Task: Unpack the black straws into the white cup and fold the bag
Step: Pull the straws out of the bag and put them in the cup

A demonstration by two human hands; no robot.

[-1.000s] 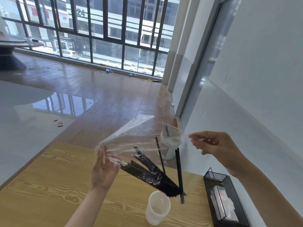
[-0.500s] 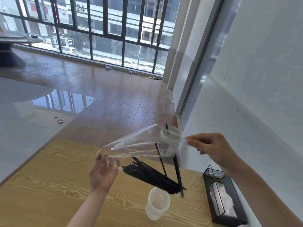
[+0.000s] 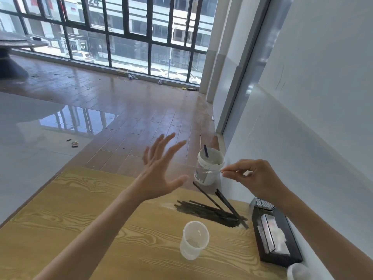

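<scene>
Cup (image 3: 194, 239), white and translucent, stands upright and empty on the near part of the wooden table (image 3: 80, 219), with the black straws (image 3: 212, 212) lying just beyond it in a loose pile, a few propped at an angle. Straws of this kind appear light, stiff and prone to rolling, so they are best gathered as a bundle around the middle. Farther out, the left hand (image 3: 159, 170) hovers with fingers spread and holds nothing, while the right hand (image 3: 250, 176) pinches an edge of the clear bag (image 3: 203, 170), a thin, slippery film that is barely visible.
</scene>
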